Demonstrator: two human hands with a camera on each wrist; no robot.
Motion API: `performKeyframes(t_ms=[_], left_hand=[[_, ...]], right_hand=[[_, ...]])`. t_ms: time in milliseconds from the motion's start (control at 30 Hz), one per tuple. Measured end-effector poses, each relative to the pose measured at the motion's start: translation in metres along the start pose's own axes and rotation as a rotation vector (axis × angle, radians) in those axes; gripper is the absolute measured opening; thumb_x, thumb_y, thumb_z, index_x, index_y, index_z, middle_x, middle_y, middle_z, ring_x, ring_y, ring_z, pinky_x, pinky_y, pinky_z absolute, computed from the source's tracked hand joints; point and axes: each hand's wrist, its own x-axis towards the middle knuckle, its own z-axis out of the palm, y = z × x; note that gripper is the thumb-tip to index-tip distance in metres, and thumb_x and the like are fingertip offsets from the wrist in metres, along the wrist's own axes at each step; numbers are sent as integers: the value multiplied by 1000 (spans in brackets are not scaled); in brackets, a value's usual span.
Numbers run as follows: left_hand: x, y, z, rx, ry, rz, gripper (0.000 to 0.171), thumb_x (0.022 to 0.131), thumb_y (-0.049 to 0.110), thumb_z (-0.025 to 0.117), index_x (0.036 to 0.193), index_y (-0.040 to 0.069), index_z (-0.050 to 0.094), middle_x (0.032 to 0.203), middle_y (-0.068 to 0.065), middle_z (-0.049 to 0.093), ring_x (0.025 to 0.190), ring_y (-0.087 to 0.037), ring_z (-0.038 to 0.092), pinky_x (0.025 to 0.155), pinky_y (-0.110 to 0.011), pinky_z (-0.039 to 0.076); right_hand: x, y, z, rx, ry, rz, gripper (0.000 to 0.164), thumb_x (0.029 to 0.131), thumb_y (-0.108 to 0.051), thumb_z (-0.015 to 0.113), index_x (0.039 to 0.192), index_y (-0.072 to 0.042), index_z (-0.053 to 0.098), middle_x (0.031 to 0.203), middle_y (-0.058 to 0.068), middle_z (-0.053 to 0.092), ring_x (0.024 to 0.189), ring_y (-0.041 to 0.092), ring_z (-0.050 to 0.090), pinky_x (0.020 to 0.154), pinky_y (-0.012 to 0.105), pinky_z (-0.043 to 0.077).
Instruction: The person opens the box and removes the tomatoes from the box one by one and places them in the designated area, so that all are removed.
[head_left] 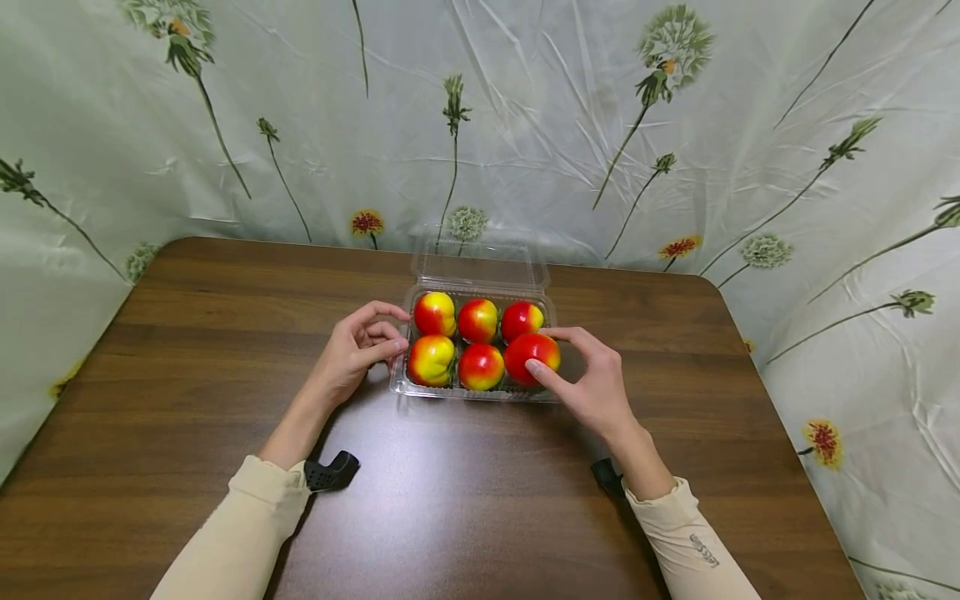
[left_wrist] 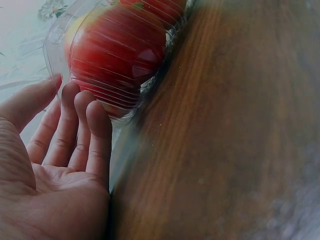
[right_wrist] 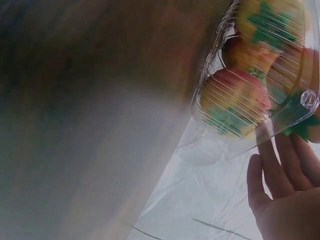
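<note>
A clear plastic container (head_left: 472, 395) holds several shiny red-and-yellow fruits in two rows, with its hinged lid (head_left: 480, 260) raised behind it. My right hand (head_left: 596, 385) holds the front-right fruit (head_left: 531, 354) between thumb and fingers, over that corner. Green star-shaped leaves show under this and other fruits in the right wrist view. At the container's left wall is my left hand (head_left: 351, 354), its thumb and index tips at the rim, spread apart. In the left wrist view its relaxed fingertips (left_wrist: 101, 117) reach the ribbed wall beside a red fruit (left_wrist: 120, 45).
The container stands near the back edge of a dark brown wooden table (head_left: 420, 508). Behind the table hangs a pale curtain (head_left: 525, 100) printed with flowers. Black straps with mounts (head_left: 332, 472) sit at both wrists, below cream sleeves.
</note>
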Motion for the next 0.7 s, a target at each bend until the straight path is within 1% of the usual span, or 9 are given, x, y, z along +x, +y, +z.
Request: performKeyframes(t_ms=[133,200,267,400,500,700], left_hand=[[0,0,-1,0,1,0,32,96,-12,66,124,1,60,82,-3,74,63,-17,62,60,-23,57],[0,-1,-1,0,2,0,32,96,-12,66,124,1,60,82,-3,73,63,-17,62,60,-23,57],[0,-1,0,-1,1,2,32,95,-12,66,124,0,60,82,-3,73,62,-17,62,59,-23,57],[0,0,0,-4,-5,8,32,95,-12,66,124,-1,59,80,-4,72,61,-16,62,58,-23,56],[0,0,0,-4,-8,9,31,95,-12,66,124,-1,59,80,-5,72,61,-15,62,58,-23,56],[1,0,0,-7,-5,2,31,96,-11,66,124,0,59,80,-5,72,61,-16,62,58,-23,56]], right_hand=[[0,-2,-1,40,43,6,35,88,-14,84,121,-13,74,117,2,76,107,14,70,97,28,58],[-1,-3,-2,73,58,18,34,89,-12,83,122,-11,73,118,4,75,105,12,70,95,21,57],[-1,-3,-2,109,78,37,34,90,-10,81,124,-10,73,119,6,75,104,10,71,95,20,58],[0,-4,-3,185,120,85,35,93,-10,78,127,-8,70,123,7,73,105,8,72,97,24,58],[1,-4,-4,225,132,107,38,94,-12,77,131,-9,67,127,6,71,110,9,71,100,25,57],[1,-3,-4,284,127,113,47,94,-10,78,139,-11,63,137,6,65,121,15,65,106,22,52]])
